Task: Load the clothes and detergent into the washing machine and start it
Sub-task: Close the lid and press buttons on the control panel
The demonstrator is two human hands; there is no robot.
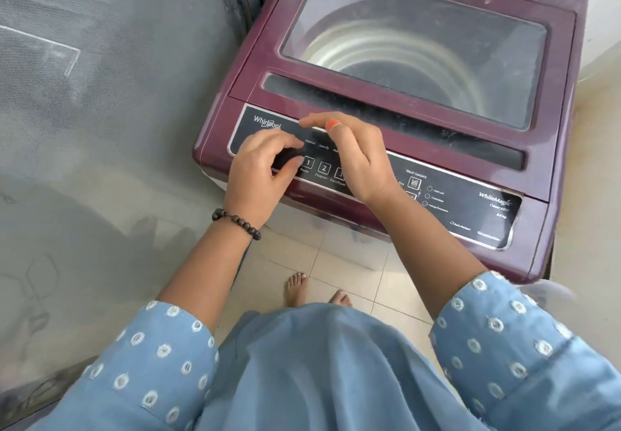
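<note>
A maroon top-loading washing machine [255, 61] stands in front of me with its glass lid [413, 44] down; the steel drum shows through it. Along the machine's front runs a black control panel [470, 209] with numbered buttons. My left hand [262, 168] hovers over the panel's left end, its fingers loosely curled, a fingertip beside the Power button [307, 163]. My right hand [353, 151] is just above the panel's upper edge, fingers relaxed and holding nothing. No clothes or detergent are in view.
A grey mesh screen door [111, 111] fills the left side, close against the machine. Beige floor tiles [349, 272] and my bare feet lie below. A pale wall [601, 27] stands to the right of the machine.
</note>
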